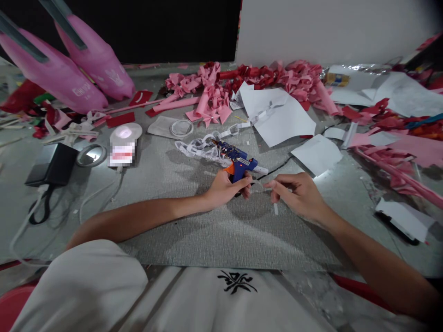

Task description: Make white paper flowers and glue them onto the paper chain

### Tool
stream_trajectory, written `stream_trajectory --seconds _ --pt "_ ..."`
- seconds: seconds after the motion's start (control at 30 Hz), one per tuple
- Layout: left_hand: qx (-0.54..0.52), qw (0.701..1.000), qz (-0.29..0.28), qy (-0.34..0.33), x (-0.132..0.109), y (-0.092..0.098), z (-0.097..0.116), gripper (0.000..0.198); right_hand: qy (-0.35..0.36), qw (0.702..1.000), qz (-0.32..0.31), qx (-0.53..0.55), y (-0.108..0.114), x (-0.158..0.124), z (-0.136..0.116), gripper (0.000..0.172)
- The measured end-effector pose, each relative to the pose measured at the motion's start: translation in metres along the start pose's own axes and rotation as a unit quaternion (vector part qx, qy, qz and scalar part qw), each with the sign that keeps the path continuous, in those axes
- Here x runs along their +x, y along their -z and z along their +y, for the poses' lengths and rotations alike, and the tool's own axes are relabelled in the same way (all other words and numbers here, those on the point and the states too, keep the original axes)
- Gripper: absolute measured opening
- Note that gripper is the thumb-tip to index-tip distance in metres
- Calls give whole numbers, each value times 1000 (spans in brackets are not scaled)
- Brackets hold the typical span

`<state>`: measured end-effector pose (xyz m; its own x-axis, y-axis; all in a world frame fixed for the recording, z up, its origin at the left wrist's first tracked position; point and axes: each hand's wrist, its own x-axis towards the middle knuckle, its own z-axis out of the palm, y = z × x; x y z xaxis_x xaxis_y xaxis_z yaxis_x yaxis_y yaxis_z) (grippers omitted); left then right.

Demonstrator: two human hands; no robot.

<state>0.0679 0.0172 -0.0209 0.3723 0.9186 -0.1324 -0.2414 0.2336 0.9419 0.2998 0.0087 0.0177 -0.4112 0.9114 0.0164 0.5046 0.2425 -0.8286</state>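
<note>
My left hand (226,186) is closed around the grip of a blue glue gun (247,161) with an orange trigger. The gun's nozzle end points up and to the left, over a white paper chain (204,150). Between my two hands curves a thin white paper strip (256,182), one end close to my left fingertips. Whether those fingers also grip it, I cannot tell. My right hand (297,193) pinches the strip between thumb and fingers, and a short pale end hangs below it. Behind the gun, a dark cord runs off toward the right.
Pink and red paper pieces (211,92) are heaped along the back. White paper sheets (277,113) lie right of the chain. On the left stand two pink bottles (93,60), a black box (51,163) and a round light (125,133). A tape roll (181,128) lies behind the chain.
</note>
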Motion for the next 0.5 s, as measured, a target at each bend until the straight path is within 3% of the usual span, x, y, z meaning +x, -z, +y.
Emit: stream_trajectory --seconds 0.17,0.33,0.5 --pt "0 1000 8 11 0 0 1 39 -3 999 33 20 3 0 2 48" --pt "-7 1000 -15 10 0 2 1 38 -6 999 46 18 -1 2 3 26" --pt "13 999 -49 -13 -1 3 -1 35 -8 998 23 54 -14 4 8 32"
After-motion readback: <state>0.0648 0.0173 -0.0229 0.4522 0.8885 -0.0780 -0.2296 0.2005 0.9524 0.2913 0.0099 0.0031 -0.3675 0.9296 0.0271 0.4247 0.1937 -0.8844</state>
